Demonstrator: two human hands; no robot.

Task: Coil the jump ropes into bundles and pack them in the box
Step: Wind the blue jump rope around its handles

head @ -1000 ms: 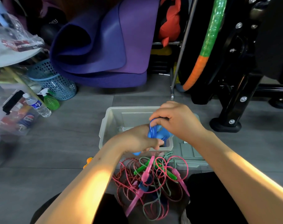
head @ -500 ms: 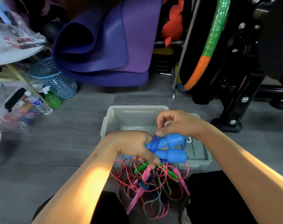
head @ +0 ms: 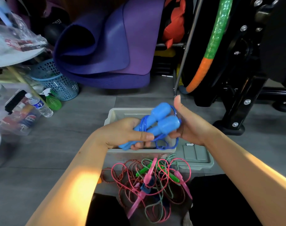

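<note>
The left hand (head: pixel 122 134) is gripping the blue jump rope (head: pixel 157 126): its thumb is lying flat across the narrow ends of the two handles and its fingers (head: pixel 139 145) are curling under them, so the bundle is being pinched between thumb and fingers. The two thick blue handles are lying side by side and pointing up and to the right, out of this hand. The blue cord is looping around them and is hanging in small loops below, just beside the fingertips.

The right hand (head: pixel 190 128) is standing at the thick ends of the handles with the thumb pointing straight up and spread away from the palm. Its fingers are bending in toward the lower handle and touching it from below; whether they are also catching the cord, I cannot tell.

The bundle is being held above the open grey plastic box (head: pixel 112 115), which is sitting on the floor (head: pixel 73 128). The grey lid (head: pixel 197 157) is lying just to the right of the box. Near the person's knees, in front of the box, a tangled pile of pink, red and green jump ropes (head: pixel 152 181) is lying on the floor.
</note>
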